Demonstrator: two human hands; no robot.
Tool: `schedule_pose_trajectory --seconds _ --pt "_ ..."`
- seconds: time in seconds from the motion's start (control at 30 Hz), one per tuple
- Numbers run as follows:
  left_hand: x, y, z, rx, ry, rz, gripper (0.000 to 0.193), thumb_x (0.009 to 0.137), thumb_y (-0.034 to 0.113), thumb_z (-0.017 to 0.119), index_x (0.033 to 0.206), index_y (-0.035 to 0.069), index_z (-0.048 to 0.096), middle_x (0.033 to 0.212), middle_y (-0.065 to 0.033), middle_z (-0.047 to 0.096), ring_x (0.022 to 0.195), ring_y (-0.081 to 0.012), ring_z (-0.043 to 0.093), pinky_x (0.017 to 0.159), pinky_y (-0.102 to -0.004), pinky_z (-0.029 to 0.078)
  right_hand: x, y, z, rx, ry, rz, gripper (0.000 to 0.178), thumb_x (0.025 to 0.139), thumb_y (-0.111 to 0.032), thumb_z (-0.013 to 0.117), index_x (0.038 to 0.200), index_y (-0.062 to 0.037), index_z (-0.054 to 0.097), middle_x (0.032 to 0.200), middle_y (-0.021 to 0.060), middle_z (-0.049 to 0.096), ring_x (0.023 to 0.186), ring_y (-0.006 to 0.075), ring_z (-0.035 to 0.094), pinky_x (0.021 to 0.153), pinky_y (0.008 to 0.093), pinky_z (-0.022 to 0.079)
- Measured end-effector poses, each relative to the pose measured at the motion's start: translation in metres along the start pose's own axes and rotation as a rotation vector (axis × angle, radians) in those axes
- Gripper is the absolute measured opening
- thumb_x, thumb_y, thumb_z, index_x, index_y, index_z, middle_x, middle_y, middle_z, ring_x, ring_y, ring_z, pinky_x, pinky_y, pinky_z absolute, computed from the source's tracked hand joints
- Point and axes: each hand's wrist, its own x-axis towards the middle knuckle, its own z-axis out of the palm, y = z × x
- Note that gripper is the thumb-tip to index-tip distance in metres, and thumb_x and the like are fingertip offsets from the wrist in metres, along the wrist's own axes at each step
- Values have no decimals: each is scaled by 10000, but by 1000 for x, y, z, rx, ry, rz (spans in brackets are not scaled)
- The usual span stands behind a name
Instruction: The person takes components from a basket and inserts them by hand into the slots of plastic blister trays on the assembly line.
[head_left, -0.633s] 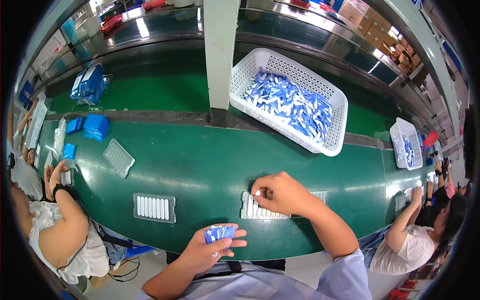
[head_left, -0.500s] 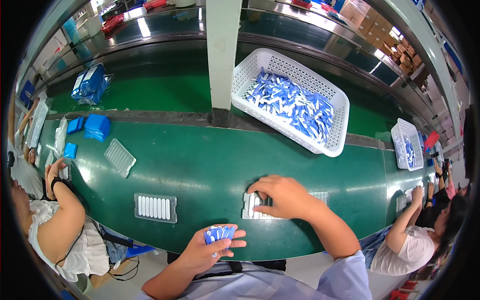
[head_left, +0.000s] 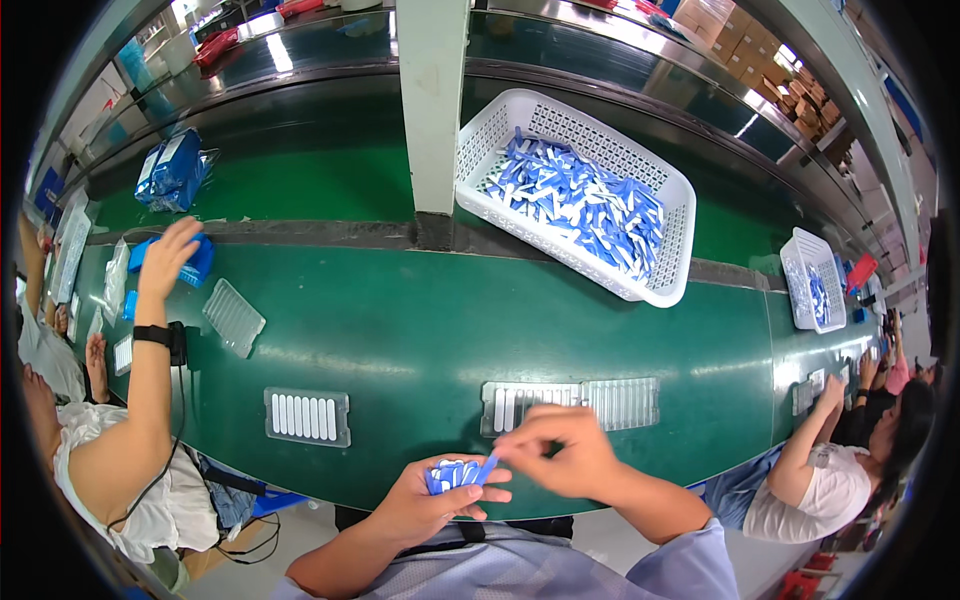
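My left hand (head_left: 425, 505) is closed around a bunch of small blue-and-white plastic strips (head_left: 455, 475), held just over the table's near edge. Beside it my right hand (head_left: 568, 455) pinches one blue strip (head_left: 487, 469) at the bunch's right side. Just beyond the right hand lies a clear slotted tray (head_left: 490, 425) with white strips in some slots; the hand partly covers it. A second clear tray (head_left: 622, 403) adjoins it on the right, its ribbed slots showing. Farther left, another clear tray (head_left: 307, 417) holds a row of white strips.
A white basket (head_left: 675, 230) heaped with blue-and-white strips stands across the table, right of a pale post (head_left: 434, 110). A clear tray (head_left: 235, 318) lies askew at left. The left co-worker's hand (head_left: 172, 258) reaches over blue packs (head_left: 198, 262). Another person sits at right, near a smaller basket (head_left: 800, 295).
My right hand has moved from the tray back to the left hand and now pinches a strip there. The left co-worker's arm has reached out to the blue packs.
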Motion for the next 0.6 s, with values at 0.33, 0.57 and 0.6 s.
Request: schedule_pose_trajectory --seconds 0.33,0.57,0.6 --pt "-3 0 -18 -155 -20 -30 449 961 5 611 1395 13 495 1394 -204 567 1237 -303 612 872 -304 559 -18 37 -15 -695 59 -339 273 754 -263 828 978 -129 749 741 -10 501 685 186 491 656 320 376" --pt "-2 1 -10 -86 -37 -26 506 939 12 640 1415 4 470 1381 -219 570 1215 -339 621 886 -346 574 -15 16 -14 -328 146 -142 352 770 -239 824 1086 -108 741 848 19 619 799 205 570 765 350 415" --pt "1 -1 -8 -71 -58 -8 503 930 2 642 1404 -16 476 1351 -231 587 1185 -348 639 837 -327 595 -15 9 -9 -181 101 -56 390 750 -238 843 1096 -93 741 857 27 644 832 196 592 809 361 427"
